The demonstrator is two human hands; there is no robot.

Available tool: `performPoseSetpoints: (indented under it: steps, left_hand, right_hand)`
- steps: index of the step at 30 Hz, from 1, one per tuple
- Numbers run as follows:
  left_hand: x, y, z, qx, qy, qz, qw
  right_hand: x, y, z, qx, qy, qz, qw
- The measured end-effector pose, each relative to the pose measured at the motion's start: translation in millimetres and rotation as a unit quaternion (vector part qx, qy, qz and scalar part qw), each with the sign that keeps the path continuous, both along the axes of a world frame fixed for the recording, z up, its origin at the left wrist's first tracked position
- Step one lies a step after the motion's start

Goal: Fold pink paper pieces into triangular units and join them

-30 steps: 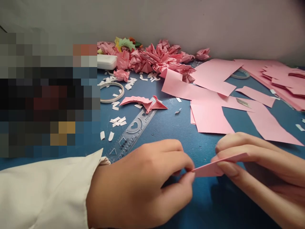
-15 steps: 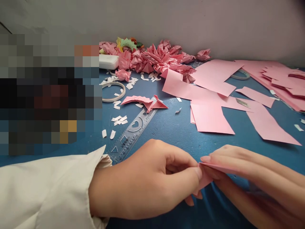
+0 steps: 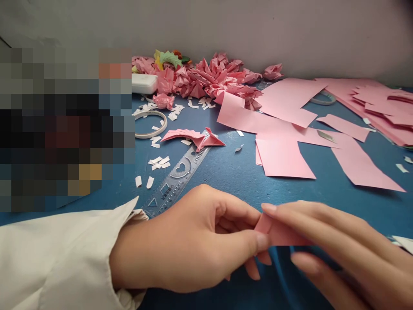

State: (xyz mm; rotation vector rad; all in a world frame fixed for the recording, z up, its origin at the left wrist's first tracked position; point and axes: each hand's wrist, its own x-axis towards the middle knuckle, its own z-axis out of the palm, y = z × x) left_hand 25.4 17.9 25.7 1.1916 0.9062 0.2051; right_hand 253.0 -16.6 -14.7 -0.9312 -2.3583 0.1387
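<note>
My left hand (image 3: 187,237) pinches a small folded piece of pink paper (image 3: 284,234) between thumb and fingers, low in the middle of the head view. From the other side my right hand (image 3: 342,241) reaches in, its fingers stretched along the upper edge of that paper and touching it. Its thumb hangs lower, apart from the paper. Part of the paper's right end is hidden behind the right fingers. Beyond the left hand lies a clear plastic ruler (image 3: 174,178), with a folded pink paper piece (image 3: 193,137) across its far end.
A pile of folded pink paper pieces (image 3: 206,79) stands against the wall. Pink sheets (image 3: 285,157) cover the right side of the blue table (image 3: 232,172). A roll of tape (image 3: 165,125), a white case (image 3: 145,84) and white scraps (image 3: 158,162) lie left. A pixelated patch hides the far left.
The pink paper has tilted, so its flat face now shows. My right thumb has come away from it, and the right fingers lie along its upper edge. The view has shifted slightly.
</note>
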Motion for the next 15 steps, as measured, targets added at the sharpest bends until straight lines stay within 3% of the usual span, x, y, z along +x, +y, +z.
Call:
performPoseSetpoints:
  steps: [1,4,6,12,15]
  left_hand:
    - [-1.2,-0.5,-2.5,0.015,-0.003,0.002,1.000]
    - [-4.4,-1.4,-6.6,0.054,-0.006,0.010,0.998]
    - [-5.2,-1.4,-6.6,0.072,-0.006,0.015,0.997]
    - [-4.1,-3.2,-6.4,0.092,0.009,0.037,0.995]
    - [-5.9,-8.7,-7.9,0.164,0.021,0.019,0.986]
  right_hand:
    - [-1.3,-1.4,0.1,-0.039,0.025,-0.046,0.998]
    - [-5.2,-1.0,2.2,-0.217,0.073,0.001,0.973]
    - [-5.8,1.9,3.1,-0.274,0.103,0.028,0.956]
    - [1.8,3.0,0.7,-0.318,0.119,0.043,0.939]
    - [0.1,2.3,1.1,-0.274,0.068,0.094,0.955]
